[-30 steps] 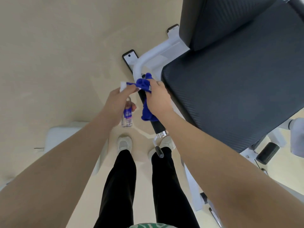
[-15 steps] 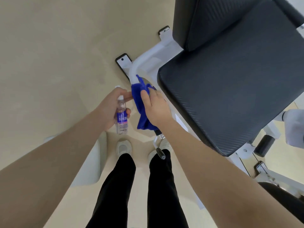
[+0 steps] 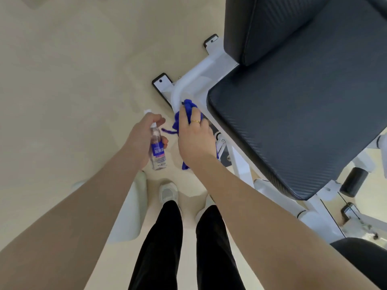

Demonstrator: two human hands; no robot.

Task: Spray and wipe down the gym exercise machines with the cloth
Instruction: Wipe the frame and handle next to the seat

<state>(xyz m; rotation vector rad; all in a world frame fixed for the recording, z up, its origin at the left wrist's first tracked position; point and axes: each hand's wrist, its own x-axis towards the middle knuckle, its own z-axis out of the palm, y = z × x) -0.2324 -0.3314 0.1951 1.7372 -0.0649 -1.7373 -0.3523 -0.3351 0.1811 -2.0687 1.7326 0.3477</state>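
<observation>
Now the right hand (image 3: 195,141) clenches a crumpled blue cloth (image 3: 189,110) against the curved white metal frame tube (image 3: 178,93); the left hand (image 3: 142,139) grips a small clear spray bottle (image 3: 157,149).

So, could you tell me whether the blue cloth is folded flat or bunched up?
Bunched: the cloth sits crumpled under the right hand, loose ends hanging.

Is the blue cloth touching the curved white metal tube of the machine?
Touching. In the head view the right hand presses the bunched blue cloth against the curved white metal tube, with no gap showing between them.
</observation>
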